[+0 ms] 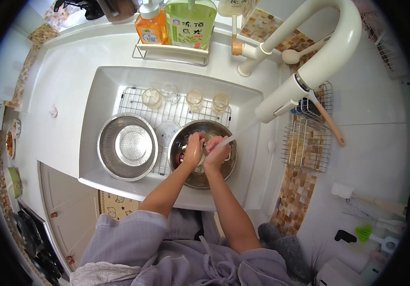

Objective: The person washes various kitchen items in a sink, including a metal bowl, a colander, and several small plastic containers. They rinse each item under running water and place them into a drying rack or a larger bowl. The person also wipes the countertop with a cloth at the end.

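Observation:
My left hand (194, 150) and my right hand (218, 153) are over a round steel bowl (195, 183) in the sink. Water runs from the white faucet (278, 102) onto my right hand, whose fingers are curled. A small pale item, partly hidden, lies between the hands; I cannot tell which hand grips it. Something red and dark shows in the bowl beside my left hand. To the left, a steel colander (127, 146) stands with nothing visible inside.
Several small glass jars (194, 100) stand on the wire rack (130, 98) at the sink's back. Behind are an orange soap bottle (151, 28) and a green detergent bottle (190, 26). Wire baskets (307, 144) hang on the right. A white spoon (270, 146) lies on the right ledge.

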Demonstrator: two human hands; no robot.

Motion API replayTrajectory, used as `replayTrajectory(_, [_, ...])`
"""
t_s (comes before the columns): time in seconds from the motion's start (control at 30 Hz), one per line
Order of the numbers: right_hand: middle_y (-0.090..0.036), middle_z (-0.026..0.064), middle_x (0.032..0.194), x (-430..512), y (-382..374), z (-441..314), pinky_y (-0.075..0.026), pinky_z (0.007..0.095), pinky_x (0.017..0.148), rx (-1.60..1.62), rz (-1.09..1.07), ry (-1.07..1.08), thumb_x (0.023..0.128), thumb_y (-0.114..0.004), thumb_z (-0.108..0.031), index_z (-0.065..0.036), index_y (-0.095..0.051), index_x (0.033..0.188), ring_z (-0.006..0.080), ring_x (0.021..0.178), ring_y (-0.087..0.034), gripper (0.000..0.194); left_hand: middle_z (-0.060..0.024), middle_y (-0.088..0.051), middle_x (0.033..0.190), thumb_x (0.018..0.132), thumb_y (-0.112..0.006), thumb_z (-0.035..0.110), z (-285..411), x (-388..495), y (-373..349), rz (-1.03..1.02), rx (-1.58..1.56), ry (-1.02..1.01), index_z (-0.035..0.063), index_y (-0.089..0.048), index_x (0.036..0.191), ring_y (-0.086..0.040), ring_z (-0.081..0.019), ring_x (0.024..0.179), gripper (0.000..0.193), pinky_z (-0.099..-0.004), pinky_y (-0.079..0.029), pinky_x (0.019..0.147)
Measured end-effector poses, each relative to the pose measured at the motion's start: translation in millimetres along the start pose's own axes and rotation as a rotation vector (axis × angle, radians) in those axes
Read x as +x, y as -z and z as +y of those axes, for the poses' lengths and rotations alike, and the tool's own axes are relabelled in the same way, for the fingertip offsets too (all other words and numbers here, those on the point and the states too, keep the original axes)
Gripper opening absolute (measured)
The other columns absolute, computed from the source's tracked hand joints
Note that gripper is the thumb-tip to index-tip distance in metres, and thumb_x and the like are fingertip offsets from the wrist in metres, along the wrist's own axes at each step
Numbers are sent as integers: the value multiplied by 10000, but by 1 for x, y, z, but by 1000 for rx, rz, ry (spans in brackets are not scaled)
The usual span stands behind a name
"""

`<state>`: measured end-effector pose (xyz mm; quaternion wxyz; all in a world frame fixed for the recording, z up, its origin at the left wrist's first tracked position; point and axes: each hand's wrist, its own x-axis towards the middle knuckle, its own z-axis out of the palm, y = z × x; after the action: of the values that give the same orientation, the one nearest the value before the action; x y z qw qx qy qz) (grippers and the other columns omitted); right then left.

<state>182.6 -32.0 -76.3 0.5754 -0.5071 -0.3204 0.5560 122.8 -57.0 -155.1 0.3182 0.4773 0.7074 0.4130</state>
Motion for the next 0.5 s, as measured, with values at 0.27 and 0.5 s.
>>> replayTrajectory(0.27, [-443,9,620,-5,12,1,-332,254,490,-114,120,-34,875,-405,-204,-29,-447,609,106,567,-417,321,-92,-498,784,872,-484,52,58,-30,22,-28,-436,-58,4,-412,933,-477,-156,706,106,-265,-416,667])
replayTrajectory(0.5, [-388,-14,562,-2,31,-15,-279,222,472,-174,127,33,861,-405,-191,-71,-440,573,73,522,-354,314,-154,-578,758,862,-503,70,83,-26,29,-154,-363,-160,4,-446,954,-587,-255,691,127,-330,-457,634])
